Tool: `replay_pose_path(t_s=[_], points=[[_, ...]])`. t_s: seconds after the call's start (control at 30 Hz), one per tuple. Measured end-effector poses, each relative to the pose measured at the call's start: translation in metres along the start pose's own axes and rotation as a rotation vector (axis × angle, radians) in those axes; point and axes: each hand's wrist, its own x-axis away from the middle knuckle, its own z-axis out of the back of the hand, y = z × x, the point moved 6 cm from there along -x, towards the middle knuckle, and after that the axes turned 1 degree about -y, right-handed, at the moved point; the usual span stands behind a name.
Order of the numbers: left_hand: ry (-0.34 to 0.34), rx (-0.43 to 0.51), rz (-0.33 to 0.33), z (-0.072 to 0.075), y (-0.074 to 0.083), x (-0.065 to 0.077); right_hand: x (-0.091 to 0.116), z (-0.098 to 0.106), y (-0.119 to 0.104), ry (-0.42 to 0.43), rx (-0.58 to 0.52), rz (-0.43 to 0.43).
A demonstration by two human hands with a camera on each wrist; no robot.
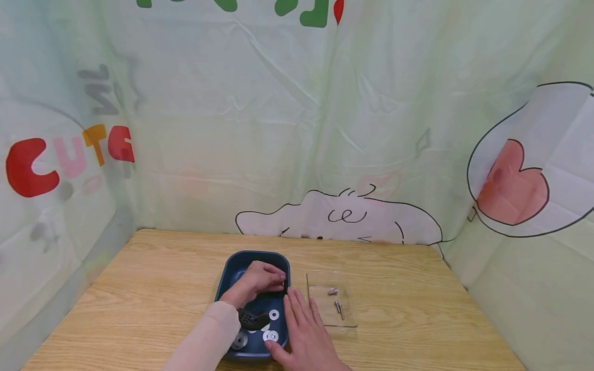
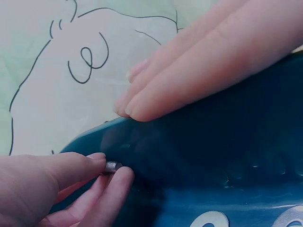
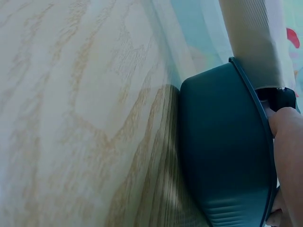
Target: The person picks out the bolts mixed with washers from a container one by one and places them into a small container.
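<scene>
My left hand (image 1: pixel 257 278) reaches inside a dark blue bin (image 1: pixel 225 273), near its right wall. Thumb and fingertips pinch a small silver screw (image 2: pixel 112 166); only its threaded end shows in the left wrist view. My right hand (image 1: pixel 308 332) lies along the bin's right rim with its fingers fairly straight. Its thumb reaches over the near right part of the bin. Several metal washers (image 1: pixel 274 314) lie on the bin floor, below the left wrist.
Right of the bin stands a clear shallow tray (image 1: pixel 327 325) holding a few silver screws (image 1: pixel 333 292). Both stand on a wooden table (image 1: pixel 408 309). A printed cloth (image 1: pixel 209 129) hangs behind and at the sides.
</scene>
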Motion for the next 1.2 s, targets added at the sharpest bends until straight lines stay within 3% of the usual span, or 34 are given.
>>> replay_pose_path(t_s=[0.37, 0.73, 0.9, 1.2], points=[[-0.013, 0.051, -0.019, 0.007, 0.001, 0.002, 0.000, 0.002, 0.006, -0.037, -0.078, 0.018], [-0.049, 0.070, -0.050, 0.007, 0.013, 0.006, 0.002, 0.018, 0.022, 0.062, -0.084, 0.051], [-0.055, 0.075, -0.046, 0.007, 0.018, 0.008, 0.005, 0.028, 0.028, 0.105, -0.091, 0.032], [-0.087, 0.100, -0.096, 0.001, 0.030, 0.010, 0.009, 0.038, 0.051, 0.146, -0.052, -0.069]])
